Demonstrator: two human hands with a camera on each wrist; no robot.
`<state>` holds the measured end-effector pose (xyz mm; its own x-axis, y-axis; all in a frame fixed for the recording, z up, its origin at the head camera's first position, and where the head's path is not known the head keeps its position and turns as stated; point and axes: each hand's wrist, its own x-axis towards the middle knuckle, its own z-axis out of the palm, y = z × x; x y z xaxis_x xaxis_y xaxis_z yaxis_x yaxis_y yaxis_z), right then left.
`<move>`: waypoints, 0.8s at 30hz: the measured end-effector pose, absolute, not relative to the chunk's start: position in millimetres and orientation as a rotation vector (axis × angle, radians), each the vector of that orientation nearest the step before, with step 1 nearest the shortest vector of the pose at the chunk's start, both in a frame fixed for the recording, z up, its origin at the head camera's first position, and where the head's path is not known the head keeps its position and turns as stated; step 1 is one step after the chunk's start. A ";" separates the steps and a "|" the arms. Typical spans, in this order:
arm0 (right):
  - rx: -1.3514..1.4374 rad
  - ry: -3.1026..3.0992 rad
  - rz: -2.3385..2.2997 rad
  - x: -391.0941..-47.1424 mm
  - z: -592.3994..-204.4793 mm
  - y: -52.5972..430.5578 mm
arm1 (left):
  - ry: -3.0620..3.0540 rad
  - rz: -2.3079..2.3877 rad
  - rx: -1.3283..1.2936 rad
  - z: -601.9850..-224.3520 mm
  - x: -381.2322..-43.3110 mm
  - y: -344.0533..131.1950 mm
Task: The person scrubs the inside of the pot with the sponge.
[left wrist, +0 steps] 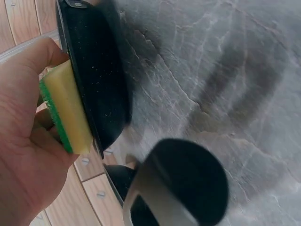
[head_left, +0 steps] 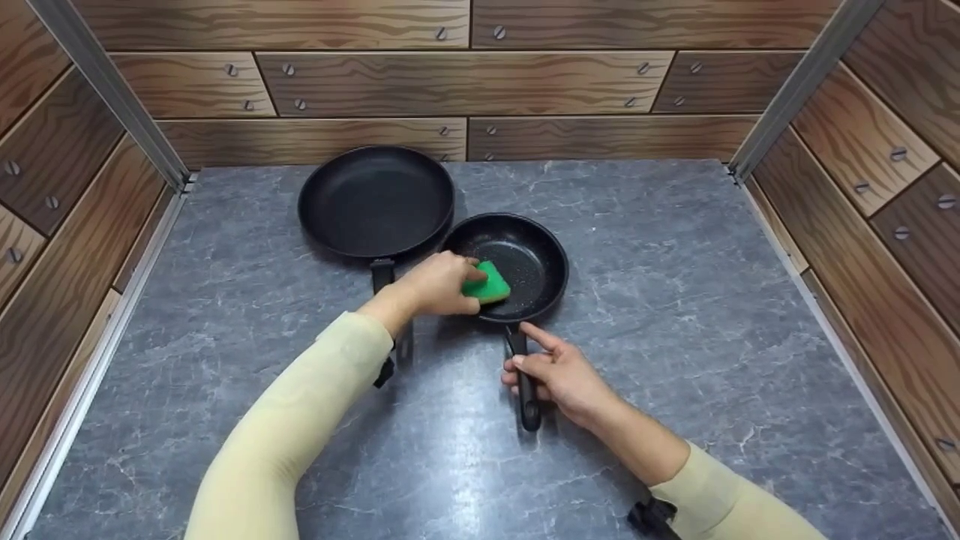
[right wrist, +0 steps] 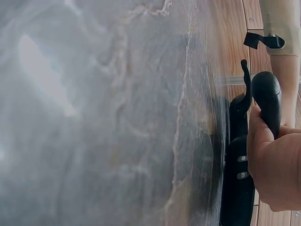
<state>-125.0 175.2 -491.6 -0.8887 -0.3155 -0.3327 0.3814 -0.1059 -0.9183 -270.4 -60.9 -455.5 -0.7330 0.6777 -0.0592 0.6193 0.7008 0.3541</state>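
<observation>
My left hand [head_left: 444, 285] grips a green and yellow sponge [head_left: 489, 283] at the left inner side of the small black frying pan [head_left: 536, 262]. In the left wrist view the yellow face of the sponge [left wrist: 70, 106] is turned toward the pan [left wrist: 101, 80], and the green scouring side faces my palm. Small pale specks dot the pan's inner surface. My right hand [head_left: 566, 379] holds the pan's black handle [head_left: 530, 409] between thumb and fingers, with the index finger stretched toward the rim. The right wrist view shows the handle [right wrist: 267, 96] in my fingers.
A larger black frying pan [head_left: 375, 199] sits behind and left of the small one, its handle [head_left: 383, 274] partly behind my left hand and wrist. Both rest on a grey marbled table [head_left: 675, 300]. Wood-patterned walls [head_left: 465, 82] enclose the back and sides.
</observation>
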 end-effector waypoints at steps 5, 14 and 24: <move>0.084 1.716 -2.044 -125.1 -491.9 174.8 | 2.660 0.458 1.049 -456.8 -273.5 -56.4; 0.106 1.723 -2.029 -127.0 -490.0 171.6 | 2.567 0.568 1.023 -455.2 -269.3 -48.6; 0.096 1.726 -2.011 -128.4 -487.3 171.0 | 2.499 0.748 1.055 -456.9 -262.2 -39.2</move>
